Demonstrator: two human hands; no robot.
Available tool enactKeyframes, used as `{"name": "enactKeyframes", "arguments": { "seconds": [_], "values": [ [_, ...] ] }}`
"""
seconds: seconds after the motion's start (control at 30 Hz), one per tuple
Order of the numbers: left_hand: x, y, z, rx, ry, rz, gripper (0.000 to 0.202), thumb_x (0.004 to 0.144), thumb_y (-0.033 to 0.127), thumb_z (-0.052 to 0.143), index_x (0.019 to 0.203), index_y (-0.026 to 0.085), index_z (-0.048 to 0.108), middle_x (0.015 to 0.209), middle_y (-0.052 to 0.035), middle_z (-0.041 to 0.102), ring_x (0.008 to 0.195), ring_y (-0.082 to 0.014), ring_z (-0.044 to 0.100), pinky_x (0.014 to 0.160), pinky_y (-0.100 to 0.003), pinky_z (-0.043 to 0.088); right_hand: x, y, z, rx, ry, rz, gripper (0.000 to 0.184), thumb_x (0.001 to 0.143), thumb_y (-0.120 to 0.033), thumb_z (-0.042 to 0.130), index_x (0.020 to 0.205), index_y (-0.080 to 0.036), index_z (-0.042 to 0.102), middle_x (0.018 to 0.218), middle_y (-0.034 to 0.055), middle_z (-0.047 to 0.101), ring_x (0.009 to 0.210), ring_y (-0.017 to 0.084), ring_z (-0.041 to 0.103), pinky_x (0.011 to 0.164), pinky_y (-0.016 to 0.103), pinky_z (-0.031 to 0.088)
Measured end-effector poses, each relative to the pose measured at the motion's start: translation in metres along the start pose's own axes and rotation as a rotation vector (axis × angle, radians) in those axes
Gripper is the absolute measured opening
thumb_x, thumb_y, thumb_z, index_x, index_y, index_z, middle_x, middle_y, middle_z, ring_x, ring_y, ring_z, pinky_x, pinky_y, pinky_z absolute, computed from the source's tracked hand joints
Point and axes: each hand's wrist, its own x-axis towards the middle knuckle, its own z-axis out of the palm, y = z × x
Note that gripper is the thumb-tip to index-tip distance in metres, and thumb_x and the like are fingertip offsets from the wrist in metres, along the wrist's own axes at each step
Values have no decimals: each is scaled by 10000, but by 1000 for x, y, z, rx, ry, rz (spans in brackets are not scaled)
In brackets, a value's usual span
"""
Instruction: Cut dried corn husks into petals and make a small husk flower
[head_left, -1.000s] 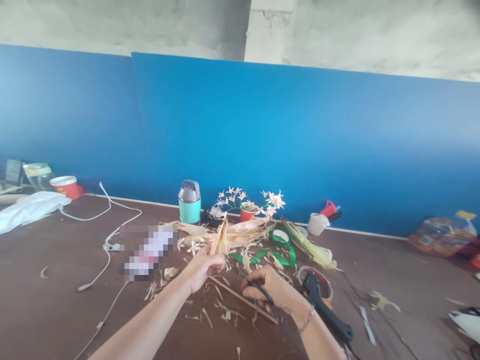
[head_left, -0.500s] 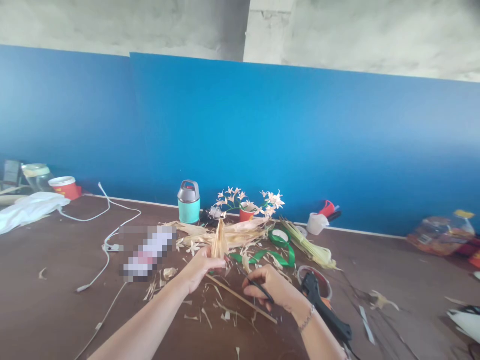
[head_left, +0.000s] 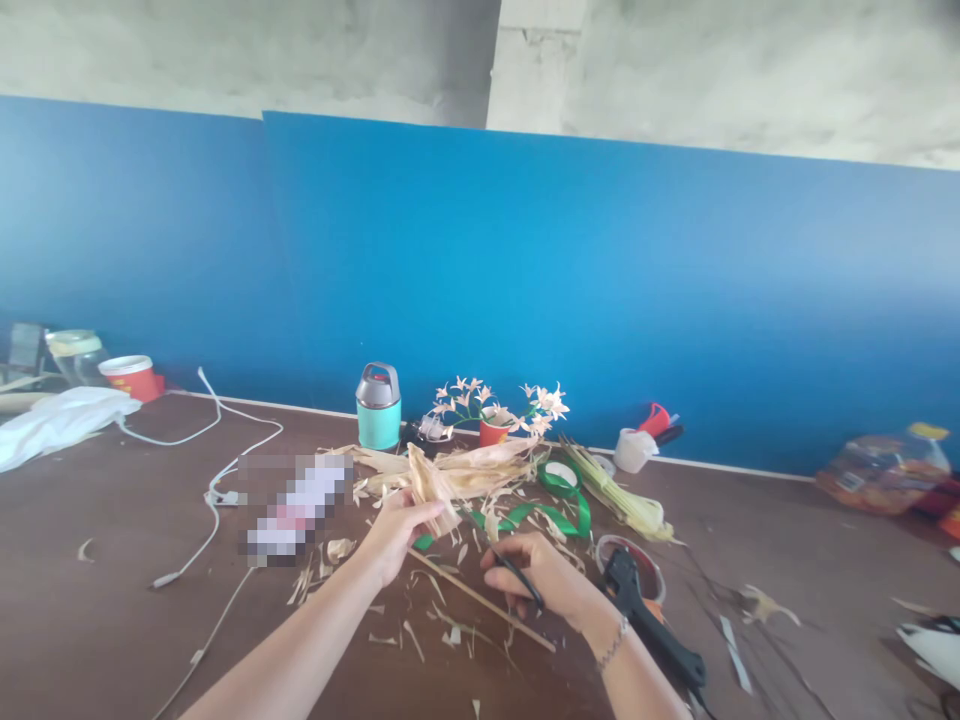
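Note:
My left hand (head_left: 396, 532) is closed around the lower part of a dried corn husk piece (head_left: 433, 485), which leans with its tip up and to the left. My right hand (head_left: 546, 572) grips black scissors (head_left: 519, 580), their blades pointing up and left toward the husk's lower edge. Whether the blades touch the husk cannot be made out. Below both hands lies a thin wooden stick (head_left: 487, 603), with husk scraps scattered around it. A heap of dried husks (head_left: 487, 468) lies just behind the hands.
Green ribbon (head_left: 559, 484) and a bundle of pale stalks (head_left: 626, 500) lie behind my right hand. A black glue gun (head_left: 654, 622) rests by my right wrist. Behind stand a turquoise flask (head_left: 378, 424) and a red cup (head_left: 493, 432) with husk flowers. White cables (head_left: 217, 510) run at left.
My left hand has tilted the husk, so its tip now points up-left and its base faces the scissors. The scissors have turned slightly, with their blades nearer the husk.

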Motion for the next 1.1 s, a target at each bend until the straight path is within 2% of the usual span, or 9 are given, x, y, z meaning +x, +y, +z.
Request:
{"name": "enactKeyframes", "arguments": {
  "seconds": [0.17, 0.3, 0.37, 0.5, 0.7, 1.1],
  "values": [
    [1, -3, 2, -179, 18, 62, 284, 547, 234, 785, 783, 129, 668, 735, -44, 708, 676, -155, 625, 661, -255, 461, 2, 3, 6, 97, -78, -86, 359, 672, -460, 662, 816, -137, 606, 517, -30, 577, 445, 85, 532, 406, 163, 323],
    [-3, -5, 7, -224, 47, 81, 214, 551, 219, 786, 698, 131, 659, 652, -19, 686, 609, -133, 607, 599, -227, 446, 3, 1, 13, 123, -109, -58, 405, 645, -505, 671, 802, -141, 587, 518, -36, 564, 438, 87, 526, 402, 167, 330],
    [-6, -6, 10, -227, 60, 83, 200, 553, 211, 784, 686, 132, 657, 613, -8, 670, 575, -122, 592, 563, -216, 432, 2, -2, 17, 153, -85, -77, 427, 626, -522, 677, 795, -140, 587, 503, -43, 547, 437, 89, 517, 415, 179, 361],
    [-13, -9, 17, -217, 45, 84, 235, 597, 227, 755, 796, 131, 676, 699, -32, 699, 645, -137, 612, 605, -227, 444, 1, -7, 22, 184, -43, -131, 444, 614, -539, 679, 790, -141, 594, 486, -48, 540, 418, 90, 501, 430, 201, 389],
    [-17, -12, 21, -196, 91, 48, 234, 601, 237, 747, 792, 126, 669, 677, -30, 696, 617, -132, 603, 595, -229, 435, 6, 0, 24, 231, -47, -163, 432, 612, -515, 702, 786, -133, 601, 492, -50, 531, 427, 87, 487, 448, 215, 419],
    [-15, -14, 20, -184, 75, 35, 236, 603, 235, 735, 790, 114, 659, 676, -46, 698, 612, -152, 612, 594, -252, 449, 8, 0, 24, 185, 32, -125, 429, 612, -526, 691, 763, -132, 611, 486, -61, 468, 411, 67, 422, 398, 187, 374]
  ]
}}
